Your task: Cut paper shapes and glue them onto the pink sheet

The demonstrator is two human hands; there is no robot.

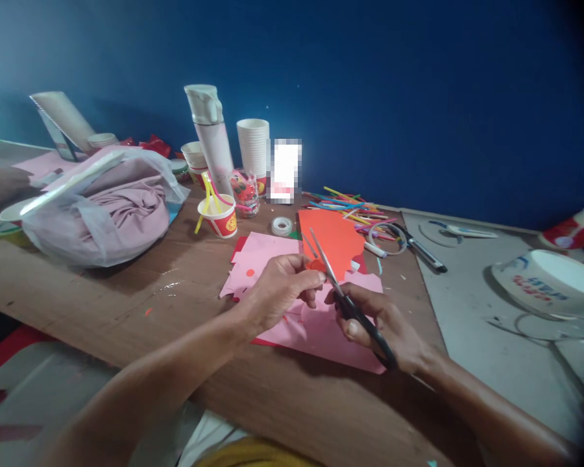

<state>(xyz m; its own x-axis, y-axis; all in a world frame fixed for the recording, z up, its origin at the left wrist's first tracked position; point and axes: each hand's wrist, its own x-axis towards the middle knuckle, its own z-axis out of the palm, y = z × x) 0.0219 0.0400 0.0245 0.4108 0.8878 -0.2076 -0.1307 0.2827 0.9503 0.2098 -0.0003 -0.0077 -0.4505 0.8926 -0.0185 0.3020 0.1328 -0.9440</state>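
Holding orange paper (315,264) left, scissors (366,322) right, hands (283,288) hover near cup (219,226) of yellow strips (207,187)

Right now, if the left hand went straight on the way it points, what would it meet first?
Most likely the scissors in the right hand, just beyond the left hand's fingertips, though depth is unclear.

Scissors (349,307): black-handled, slanting forward and leftward, slim metal blades standing apart.
Orange paper piece (316,265): small, curved-edged, showing just beside the blades.
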